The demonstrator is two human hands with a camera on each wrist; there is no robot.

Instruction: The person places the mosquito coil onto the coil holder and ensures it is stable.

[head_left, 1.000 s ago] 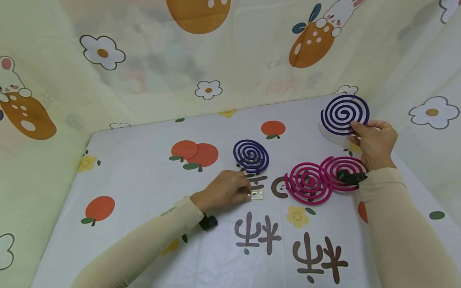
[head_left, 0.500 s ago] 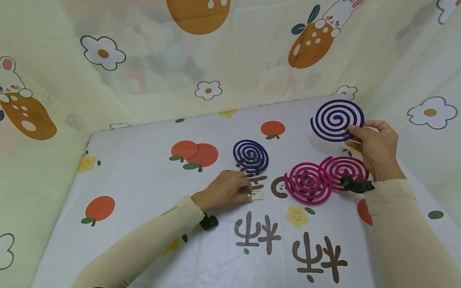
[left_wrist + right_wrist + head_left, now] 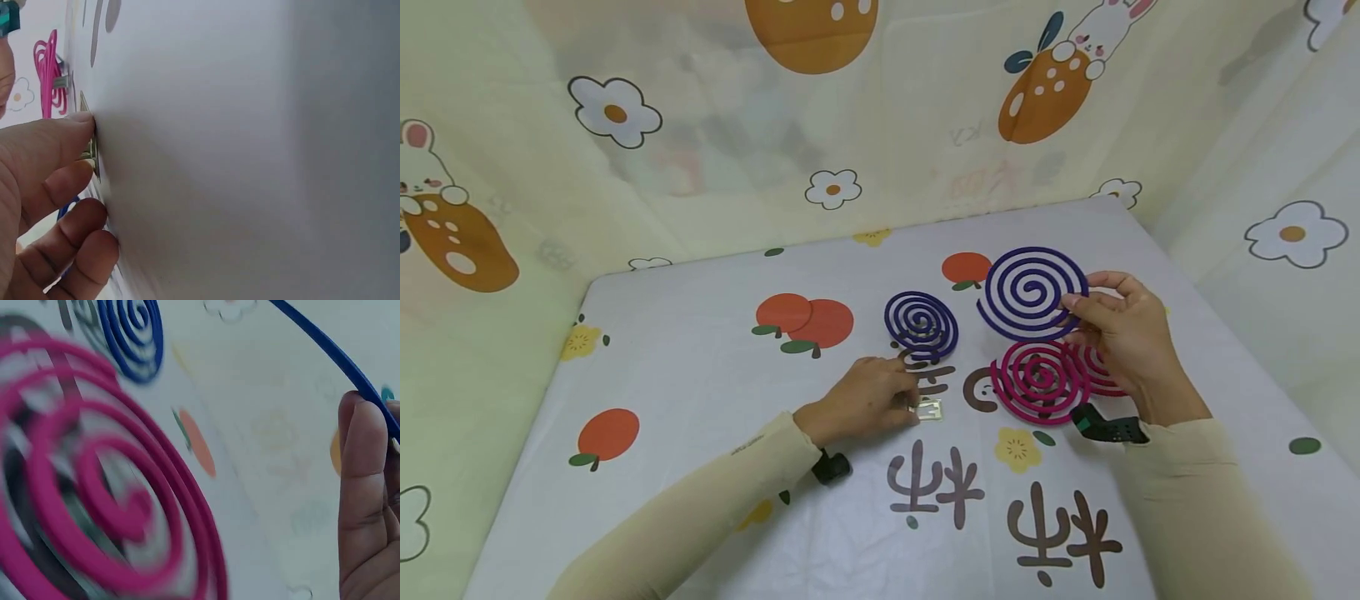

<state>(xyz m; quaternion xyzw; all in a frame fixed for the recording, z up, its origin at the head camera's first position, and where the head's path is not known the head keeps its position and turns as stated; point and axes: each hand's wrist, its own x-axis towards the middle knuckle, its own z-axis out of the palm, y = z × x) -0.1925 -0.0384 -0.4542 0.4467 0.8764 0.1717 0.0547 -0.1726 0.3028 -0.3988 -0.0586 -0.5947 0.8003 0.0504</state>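
Observation:
My left hand (image 3: 868, 396) rests low over the tabletop and pinches a small flat metal mosquito coil stand (image 3: 930, 409) between thumb and finger; the left wrist view shows the stand partly hidden by the fingers. With thumb and fingertips, my right hand (image 3: 1123, 337) holds a blue mosquito coil (image 3: 1033, 290) by its right edge, raised above the table. Another blue coil (image 3: 921, 322) lies beyond the left hand. Just below the held coil, a pink coil (image 3: 1042, 377) partly overlaps a second pink coil (image 3: 1103, 372), which the right hand partly covers.
A white cloth printed with fruit, flowers and characters covers the table (image 3: 700, 358). Patterned curtains (image 3: 715, 192) hang behind it and at the sides. Each wrist wears a dark strap device, the left one (image 3: 831, 467) close to the table surface.
My right hand has brought the held blue coil leftward and nearer, from the far right corner to above the pink coils. The left hand and its metal stand have shifted only slightly.

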